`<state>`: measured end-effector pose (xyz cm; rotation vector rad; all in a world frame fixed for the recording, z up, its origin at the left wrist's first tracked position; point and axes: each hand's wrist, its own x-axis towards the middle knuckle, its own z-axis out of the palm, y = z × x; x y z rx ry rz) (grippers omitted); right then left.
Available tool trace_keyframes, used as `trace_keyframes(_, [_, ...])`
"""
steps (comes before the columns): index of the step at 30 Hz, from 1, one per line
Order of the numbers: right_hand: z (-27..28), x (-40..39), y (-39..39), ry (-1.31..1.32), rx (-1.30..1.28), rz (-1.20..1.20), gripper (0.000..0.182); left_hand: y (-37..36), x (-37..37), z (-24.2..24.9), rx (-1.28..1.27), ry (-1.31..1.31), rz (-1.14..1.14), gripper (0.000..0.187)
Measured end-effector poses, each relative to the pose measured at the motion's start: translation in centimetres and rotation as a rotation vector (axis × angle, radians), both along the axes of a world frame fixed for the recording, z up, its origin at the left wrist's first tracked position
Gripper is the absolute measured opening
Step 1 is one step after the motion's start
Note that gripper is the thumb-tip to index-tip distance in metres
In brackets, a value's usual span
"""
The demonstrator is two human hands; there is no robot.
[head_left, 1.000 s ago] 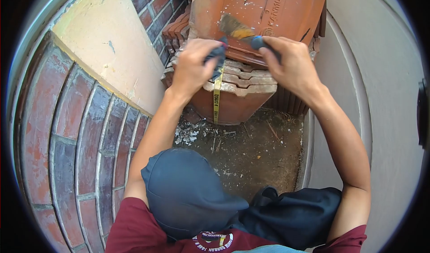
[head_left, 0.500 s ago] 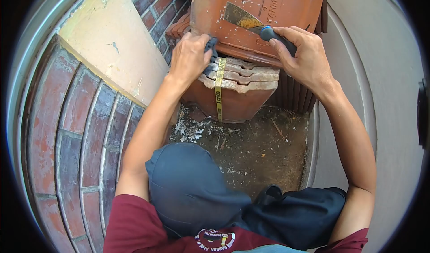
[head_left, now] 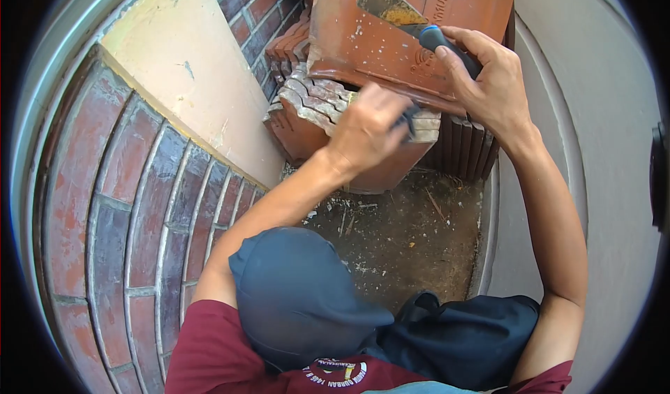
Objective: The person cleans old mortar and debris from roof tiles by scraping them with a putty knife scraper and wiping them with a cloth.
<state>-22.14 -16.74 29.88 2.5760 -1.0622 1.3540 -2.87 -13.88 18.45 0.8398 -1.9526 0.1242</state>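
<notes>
Now | right hand (head_left: 492, 87) clamped on scraper (head_left: 408, 18) | blade rusty, yellow-smeared, on roof tile (head_left: 363, 41)

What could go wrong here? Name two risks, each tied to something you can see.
1. The top roof tile lies tilted on the stack of tiles; pressure from the scraper in the right hand might slide it off.
2. The left hand is just under that tile's lower edge, gripping a dark object, so its fingers could get pinched if the tile drops.
</notes>
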Motion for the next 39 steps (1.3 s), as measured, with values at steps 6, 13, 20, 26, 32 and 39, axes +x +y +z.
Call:
trace_keyframes(6, [-0.5, -1.5, 0.3, 0.119, 0.175, -0.010, 0.025, 0.4, 5.1, 0.3, 0.086, 0.218, 0.375, 0.026])
trace_keyframes(13, [-0.7, -2.2, 0.2, 0.392, 0.149, 0.097, 0.025, 0.0, 6.5, -1.5, 0.096, 0.131, 0.450, 0.026])
trace_keyframes(20, [-3.0, -0.2, 1.4, 0.417, 0.140, 0.002, 0.022, -0.2, 6.3, -2.3, 0.028, 0.227, 0.427, 0.024])
trace_keyframes(26, [-2.7, 0.2, 0.4, 0.385, 0.197, 0.031, 0.016, 0.5, 7.0, -4.7, -0.107, 0.335, 0.327, 0.026])
trace_keyframes(32, [-5.9, 2.5, -0.4, 0.359, 0.084, 0.008, 0.021, 0.5, 7.0, -4.8, -0.116, 0.315, 0.330, 0.025])
trace_keyframes(39, [-6.1, 3.6, -0.7, 0.340, 0.221, 0.041, 0.023, 0.5, 7.1, -4.9, -0.116, 0.317, 0.311, 0.025])
